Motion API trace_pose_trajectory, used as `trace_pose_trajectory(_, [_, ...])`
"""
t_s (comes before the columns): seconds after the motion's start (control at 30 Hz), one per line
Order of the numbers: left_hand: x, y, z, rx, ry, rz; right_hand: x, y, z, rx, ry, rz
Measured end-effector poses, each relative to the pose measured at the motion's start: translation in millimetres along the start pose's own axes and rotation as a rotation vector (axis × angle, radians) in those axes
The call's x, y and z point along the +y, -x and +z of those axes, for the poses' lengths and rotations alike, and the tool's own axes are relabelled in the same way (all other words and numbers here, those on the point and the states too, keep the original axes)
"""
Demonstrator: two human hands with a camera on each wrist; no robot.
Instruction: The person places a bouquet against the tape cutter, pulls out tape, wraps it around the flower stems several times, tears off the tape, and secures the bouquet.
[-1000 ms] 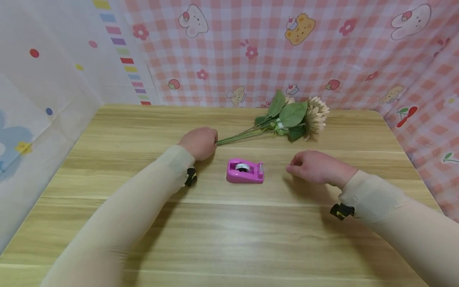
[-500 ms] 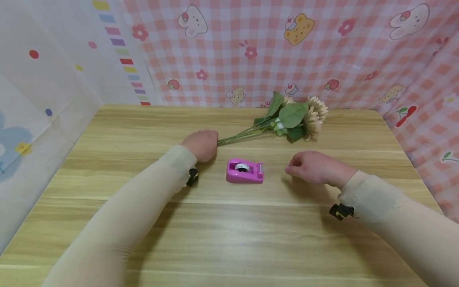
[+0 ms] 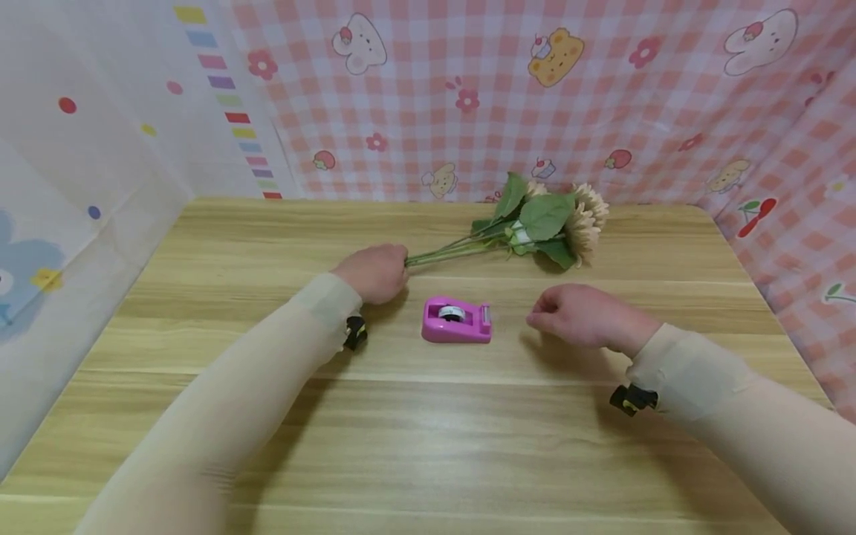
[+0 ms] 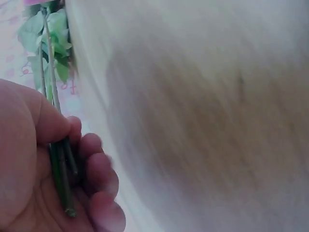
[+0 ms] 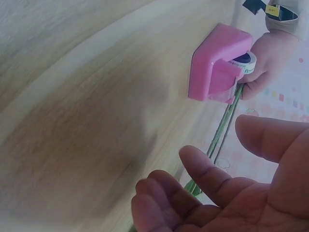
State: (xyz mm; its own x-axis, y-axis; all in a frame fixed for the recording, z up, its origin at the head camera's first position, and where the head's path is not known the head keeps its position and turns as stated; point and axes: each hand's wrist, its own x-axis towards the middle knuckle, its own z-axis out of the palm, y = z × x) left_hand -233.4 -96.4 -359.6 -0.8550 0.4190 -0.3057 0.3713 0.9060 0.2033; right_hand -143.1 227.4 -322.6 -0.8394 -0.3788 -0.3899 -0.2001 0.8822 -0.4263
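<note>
My left hand (image 3: 373,273) grips the thin green stems (image 4: 57,159) of a bunch of artificial-looking flowers near their cut ends, between thumb and curled fingers. The bunch, with green leaves (image 3: 547,215) and pale beige blooms (image 3: 583,227), points to the right along the back of the table. In front of the stems stands a pink tape dispenser (image 3: 455,334) holding a small roll of tape (image 3: 451,313). To its right, my right hand (image 3: 595,317) hovers low over the table, holding nothing. In the right wrist view its thumb and loosely bent fingers (image 5: 200,164) are apart.
The wooden table (image 3: 428,446) ends at the back against a pink checked cloth (image 3: 414,96) with cartoon prints. A white dotted cloth (image 3: 100,163) hangs along the left side. Small black cameras (image 3: 631,399) sit on both wrists.
The blooms have shifted slightly left and toward me, with the stems still in my left hand. My right hand has drifted a little left toward the tape dispenser, which stays put.
</note>
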Motion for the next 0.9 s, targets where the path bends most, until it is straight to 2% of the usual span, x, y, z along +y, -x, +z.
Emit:
trace_pose_trajectory(0.23, [8.7, 10.2, -6.0, 0.030, 0.088, 0.022, -5.0, 0.4, 3.1, 0.067, -0.069, -0.028])
trace_pose_trajectory(0.5, [24.0, 18.8, -9.3, 0.054, 0.117, 0.005, -10.1, 2.8, 5.1, 0.060, -0.114, 0.006])
trace_pose_trajectory(0.73, [38.8, 27.0, -16.3, 0.035, 0.210, 0.012, -16.3, 10.4, 5.5, 0.066, -0.088, -0.005])
trace_pose_trajectory(0.9, [57.6, 37.1, -21.3, 0.007, 0.252, 0.035, -27.3, 20.3, 8.8, 0.050, -0.036, -0.073])
